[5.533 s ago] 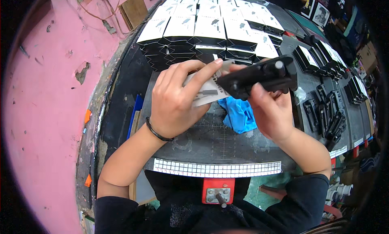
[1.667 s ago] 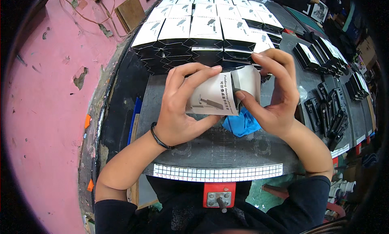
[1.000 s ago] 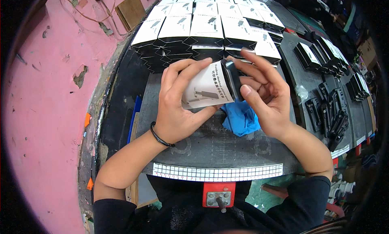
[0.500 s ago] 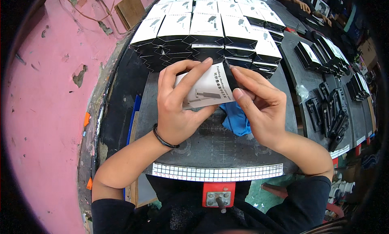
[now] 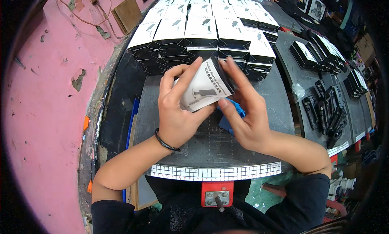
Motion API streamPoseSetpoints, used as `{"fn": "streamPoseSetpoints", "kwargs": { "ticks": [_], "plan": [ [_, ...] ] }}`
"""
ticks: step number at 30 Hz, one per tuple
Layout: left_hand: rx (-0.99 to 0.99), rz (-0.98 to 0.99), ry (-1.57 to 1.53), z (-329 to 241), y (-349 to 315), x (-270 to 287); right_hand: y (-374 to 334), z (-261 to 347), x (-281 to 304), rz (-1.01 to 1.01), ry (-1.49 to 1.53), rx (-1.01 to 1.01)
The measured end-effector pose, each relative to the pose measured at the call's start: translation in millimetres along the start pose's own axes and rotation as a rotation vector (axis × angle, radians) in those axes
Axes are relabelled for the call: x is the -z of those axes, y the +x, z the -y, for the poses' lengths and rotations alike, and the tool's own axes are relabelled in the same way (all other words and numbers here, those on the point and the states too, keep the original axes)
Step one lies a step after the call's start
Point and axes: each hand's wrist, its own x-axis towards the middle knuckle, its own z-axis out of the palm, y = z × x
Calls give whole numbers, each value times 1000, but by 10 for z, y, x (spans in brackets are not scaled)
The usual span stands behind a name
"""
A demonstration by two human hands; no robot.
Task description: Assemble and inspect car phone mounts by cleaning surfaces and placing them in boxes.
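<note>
A small white box with black ends point(image 5: 204, 86), printed with a picture of a phone stand, is held up above the table, tilted. My left hand point(image 5: 176, 100) is closed around it, fingers over the top edge and thumb along the lower edge. At the box's black right end is my right hand point(image 5: 251, 118), thumb at the lower corner and fingers at the upper one. Those fingers partly hide that end. A crumpled blue cloth point(image 5: 227, 122) lies on the dark table point(image 5: 190, 153) behind and below my right hand.
Stacked white-and-black boxes point(image 5: 200, 29) fill the far part of the table. On the table to the right are more boxes point(image 5: 304, 53) and a pile of black folding stands point(image 5: 330, 110). A ruled white strip point(image 5: 214, 172) runs along the near edge. A pink wall point(image 5: 44, 124) stands left.
The box has tilted further, its right end turning slightly. My right hand has moved a little left, its fingers straightening and shifting along the black end. The view has shifted slightly.
</note>
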Motion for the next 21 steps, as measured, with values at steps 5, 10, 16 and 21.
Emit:
{"fn": "streamPoseSetpoints", "kwargs": {
  "ticks": [5, 10, 16, 21],
  "plan": [
    [46, 9, 31, 18, -75, -57, 39, -95, 25, 18, -283, 183],
    [13, 78, 20, 14, -58, -70, 24, -82, -29, -8, -121, 79],
    [21, 25, -330, 19, -91, -141, 153, 46, 127, -108, 262, 24],
    [104, 70, -423, 34, -84, -186, 267, 30, 289, -104, 390, -142]
  ]
}}
